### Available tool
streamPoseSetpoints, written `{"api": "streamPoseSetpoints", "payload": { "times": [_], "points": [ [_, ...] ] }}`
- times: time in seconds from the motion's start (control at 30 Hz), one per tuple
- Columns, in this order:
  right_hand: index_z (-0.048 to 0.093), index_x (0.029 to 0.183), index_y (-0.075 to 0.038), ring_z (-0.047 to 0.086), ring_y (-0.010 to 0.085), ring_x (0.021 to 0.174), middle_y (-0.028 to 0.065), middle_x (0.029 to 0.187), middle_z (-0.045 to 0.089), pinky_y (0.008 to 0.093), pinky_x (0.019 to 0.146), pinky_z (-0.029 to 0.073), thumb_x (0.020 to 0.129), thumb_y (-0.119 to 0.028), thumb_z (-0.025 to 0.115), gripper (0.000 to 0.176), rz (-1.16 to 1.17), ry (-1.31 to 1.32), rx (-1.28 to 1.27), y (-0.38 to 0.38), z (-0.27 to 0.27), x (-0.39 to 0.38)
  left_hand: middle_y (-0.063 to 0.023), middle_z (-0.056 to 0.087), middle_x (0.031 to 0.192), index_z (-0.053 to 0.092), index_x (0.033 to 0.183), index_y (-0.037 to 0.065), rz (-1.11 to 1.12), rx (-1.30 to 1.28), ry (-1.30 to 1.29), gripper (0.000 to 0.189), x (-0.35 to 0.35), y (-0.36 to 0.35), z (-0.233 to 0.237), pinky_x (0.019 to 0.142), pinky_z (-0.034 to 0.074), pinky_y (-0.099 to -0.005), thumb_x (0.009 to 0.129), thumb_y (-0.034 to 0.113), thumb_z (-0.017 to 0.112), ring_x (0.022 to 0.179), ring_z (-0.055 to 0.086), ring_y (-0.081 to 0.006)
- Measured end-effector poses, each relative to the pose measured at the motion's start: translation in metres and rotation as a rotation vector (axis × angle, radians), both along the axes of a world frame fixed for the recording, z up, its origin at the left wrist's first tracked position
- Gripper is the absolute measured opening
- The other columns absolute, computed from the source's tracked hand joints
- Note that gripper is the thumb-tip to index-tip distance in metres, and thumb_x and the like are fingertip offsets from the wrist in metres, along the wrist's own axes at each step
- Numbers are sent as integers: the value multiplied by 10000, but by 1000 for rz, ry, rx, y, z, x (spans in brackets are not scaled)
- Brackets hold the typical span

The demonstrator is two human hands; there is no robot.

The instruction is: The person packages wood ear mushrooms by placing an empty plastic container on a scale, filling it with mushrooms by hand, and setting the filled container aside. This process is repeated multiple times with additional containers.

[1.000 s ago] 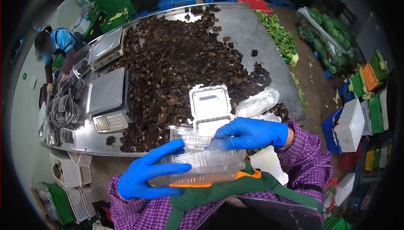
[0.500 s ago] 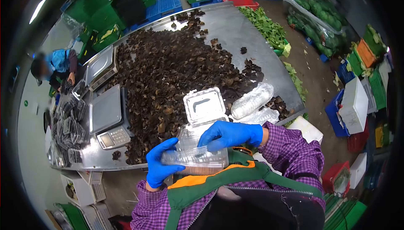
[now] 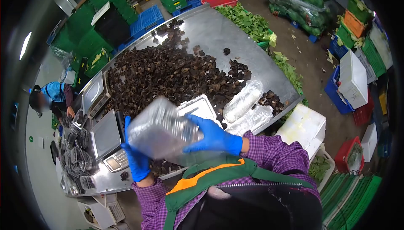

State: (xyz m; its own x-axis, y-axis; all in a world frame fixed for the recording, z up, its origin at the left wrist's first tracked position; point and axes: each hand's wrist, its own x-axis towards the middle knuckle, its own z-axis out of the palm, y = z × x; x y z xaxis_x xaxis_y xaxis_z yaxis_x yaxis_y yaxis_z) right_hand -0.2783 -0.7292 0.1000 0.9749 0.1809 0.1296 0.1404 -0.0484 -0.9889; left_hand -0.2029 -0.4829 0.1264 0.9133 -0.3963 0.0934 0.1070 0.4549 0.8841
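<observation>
Between my two blue-gloved hands is a stack of clear plastic clamshell boxes point(image 3: 158, 127), tilted and smeared by motion. My left hand point(image 3: 136, 158) presses against its left side, fingers pointing up. My right hand point(image 3: 216, 136) grips its right end. Just behind the stack, partly hidden by it, lies an open box with a white lining point(image 3: 200, 107) and a dark mark on it. Dark wood ear mushrooms point(image 3: 164, 72) spread in a large heap over the steel table point(image 3: 210, 28) beyond. A clear plastic bag roll point(image 3: 243, 101) lies right of the open box.
A scale point(image 3: 106, 133) stands left of the heap, a second scale point(image 3: 91, 97) behind it. Filled clear packs point(image 3: 78, 152) crowd the table's left end, near a co-worker point(image 3: 54, 97). A white foam box point(image 3: 303, 129) is at my right, leafy greens point(image 3: 248, 23) along the far edge.
The stack has been raised and turned upward, from low at my waist to over the table edge. Both hands moved with it. My view has shifted slightly.
</observation>
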Motion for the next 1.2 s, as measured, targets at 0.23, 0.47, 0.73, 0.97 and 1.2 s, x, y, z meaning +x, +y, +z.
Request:
{"api": "streamPoseSetpoints", "payload": {
  "times": [0.23,0.47,0.73,0.97,1.2],
  "points": [
    [150,1471,18,232,256,1388,186,1504,251,367,1112,250,680,-327,841,1106,-45,-52,120,-7,-14,15,-113,510,1312,376,1395,53,283,101,67,667,18,-12,-11,1037,372,-407,854,345,637,1225,476,-247],
    [573,1159,24,591,170,957,104,1075,639,329,862,485,701,-240,821,584,-328,-23,72,-61,-30,62,-101,450,1385,327,1437,60,272,332,35,572,44,-46,-38,1019,368,-343,954,276,544,1226,466,-189],
    [499,1267,-17,570,290,1041,159,1147,592,358,895,456,764,-173,743,581,-1270,-679,-462,-240,23,190,-25,636,1120,530,1295,21,347,558,494,437,-17,-36,-121,808,455,-241,897,172,630,934,580,-99],
    [474,1321,-119,527,297,1107,108,1257,531,374,923,442,774,-34,608,569,-1218,-650,-1045,-333,-63,350,-45,652,1124,548,1282,43,458,598,666,388,-21,-52,-127,838,469,-263,910,140,600,964,607,-123],
    [392,1396,-154,405,365,1274,173,1423,379,490,1030,328,782,-95,585,647,-669,84,-1337,-336,-238,414,-55,645,1135,534,1283,8,451,598,763,405,-23,-65,-136,854,468,-263,909,143,608,996,607,-127]
  ]
}}
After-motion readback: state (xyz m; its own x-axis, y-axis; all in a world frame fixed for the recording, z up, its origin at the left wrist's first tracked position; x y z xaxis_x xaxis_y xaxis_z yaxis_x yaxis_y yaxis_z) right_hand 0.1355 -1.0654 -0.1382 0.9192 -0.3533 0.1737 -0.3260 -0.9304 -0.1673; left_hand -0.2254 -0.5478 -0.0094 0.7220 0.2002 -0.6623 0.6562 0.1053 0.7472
